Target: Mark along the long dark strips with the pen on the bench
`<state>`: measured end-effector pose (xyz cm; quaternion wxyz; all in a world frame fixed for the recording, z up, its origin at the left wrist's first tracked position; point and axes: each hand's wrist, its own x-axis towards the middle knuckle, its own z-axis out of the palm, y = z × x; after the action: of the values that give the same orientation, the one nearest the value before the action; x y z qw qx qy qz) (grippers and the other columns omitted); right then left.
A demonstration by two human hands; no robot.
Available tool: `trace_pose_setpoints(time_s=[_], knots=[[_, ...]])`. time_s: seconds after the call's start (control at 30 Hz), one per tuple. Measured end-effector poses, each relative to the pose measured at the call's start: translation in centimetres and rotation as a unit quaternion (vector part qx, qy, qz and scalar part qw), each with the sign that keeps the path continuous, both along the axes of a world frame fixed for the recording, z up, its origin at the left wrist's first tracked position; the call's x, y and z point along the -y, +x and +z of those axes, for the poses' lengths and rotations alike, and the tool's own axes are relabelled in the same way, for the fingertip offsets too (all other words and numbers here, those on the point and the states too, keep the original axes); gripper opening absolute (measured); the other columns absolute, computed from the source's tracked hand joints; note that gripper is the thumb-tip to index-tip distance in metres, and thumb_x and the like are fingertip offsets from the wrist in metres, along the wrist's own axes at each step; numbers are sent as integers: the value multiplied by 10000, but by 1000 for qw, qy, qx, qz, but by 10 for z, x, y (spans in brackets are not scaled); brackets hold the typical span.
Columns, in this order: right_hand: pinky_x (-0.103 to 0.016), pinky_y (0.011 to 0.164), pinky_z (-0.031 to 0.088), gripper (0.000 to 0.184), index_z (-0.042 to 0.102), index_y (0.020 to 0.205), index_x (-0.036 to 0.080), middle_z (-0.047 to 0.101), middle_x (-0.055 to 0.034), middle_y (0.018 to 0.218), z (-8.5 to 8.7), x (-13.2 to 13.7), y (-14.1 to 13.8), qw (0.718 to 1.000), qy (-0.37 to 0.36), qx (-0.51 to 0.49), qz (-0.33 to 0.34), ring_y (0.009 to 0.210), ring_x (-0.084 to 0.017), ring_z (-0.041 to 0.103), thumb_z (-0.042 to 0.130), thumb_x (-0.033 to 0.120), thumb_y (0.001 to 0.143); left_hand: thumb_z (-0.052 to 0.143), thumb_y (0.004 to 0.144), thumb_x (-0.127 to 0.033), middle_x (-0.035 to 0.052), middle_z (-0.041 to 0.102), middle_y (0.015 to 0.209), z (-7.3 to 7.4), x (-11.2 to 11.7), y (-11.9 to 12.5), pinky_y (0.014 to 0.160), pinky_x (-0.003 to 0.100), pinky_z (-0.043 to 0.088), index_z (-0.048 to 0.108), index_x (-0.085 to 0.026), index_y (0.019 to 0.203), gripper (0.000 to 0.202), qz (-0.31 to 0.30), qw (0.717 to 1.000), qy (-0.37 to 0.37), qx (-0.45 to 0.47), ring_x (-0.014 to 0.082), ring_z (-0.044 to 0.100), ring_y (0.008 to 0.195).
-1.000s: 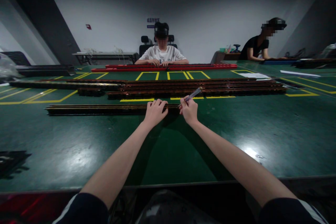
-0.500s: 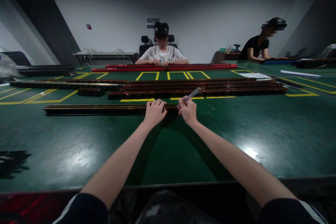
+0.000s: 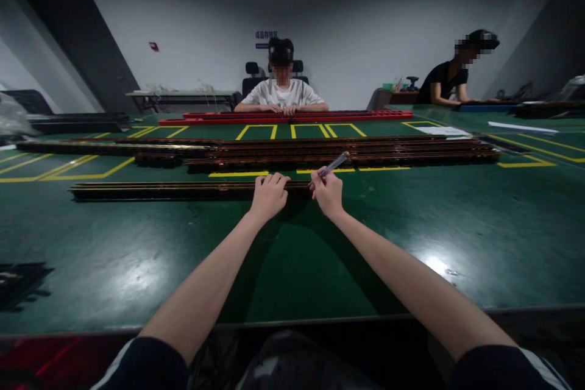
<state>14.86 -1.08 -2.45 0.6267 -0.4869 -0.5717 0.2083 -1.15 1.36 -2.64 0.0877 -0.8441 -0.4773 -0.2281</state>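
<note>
A long dark strip with thin gold edges (image 3: 159, 191) lies on the green table, running left from my hands. My left hand (image 3: 269, 193) grips it near its right end, fingers curled over the top and far side. My right hand (image 3: 328, 192) is closed round a slim screwdriver with a clear handle (image 3: 336, 163). The handle tilts up to the right. Its tip points down at the strip's right end, where my fingers hide whether it touches.
Beyond my hands lies a bundle of long dark brown strips (image 3: 342, 152). Red rails (image 3: 365, 116) rest farther back, in front of a seated person (image 3: 282, 94). Another person (image 3: 445, 82) works at far right. A dark toothed part (image 3: 21, 283) lies at near left.
The dark strip has slid slightly left. My hands have stayed in nearly the same place, with the screwdriver held at much the same tilt.
</note>
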Motion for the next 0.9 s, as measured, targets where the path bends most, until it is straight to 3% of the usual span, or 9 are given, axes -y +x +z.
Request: trace_pose_setpoints(time_s=[0.37,0.67,0.9], knots=[[-254,400,431,354,487,716,207,551,6,572,1,1,-1,1000,2,-2,-5,429,-131,528,506,532,855,373,866,-122,120,640,1183,1,1,1,967,454,367,600,-146,1200,404,-3,1000,-4,-7,260,569,1094],[-261,450,446,202,488,732,208,569,-13,614,-3,-4,4,998,-9,12,-59,514,-157,571,480,340,885,385,859,-112,113,649,1158,-2,-2,0,963,457,370,608,-168,1191,403,-12,1000,13,-3,261,576,1081],[-259,465,459,187,481,733,209,582,-18,633,-2,-3,6,998,-16,18,-52,530,-156,583,476,314,888,392,853,-101,118,648,1161,-2,-2,0,964,458,375,611,-169,1198,414,-13,1000,12,-2,263,578,1088]])
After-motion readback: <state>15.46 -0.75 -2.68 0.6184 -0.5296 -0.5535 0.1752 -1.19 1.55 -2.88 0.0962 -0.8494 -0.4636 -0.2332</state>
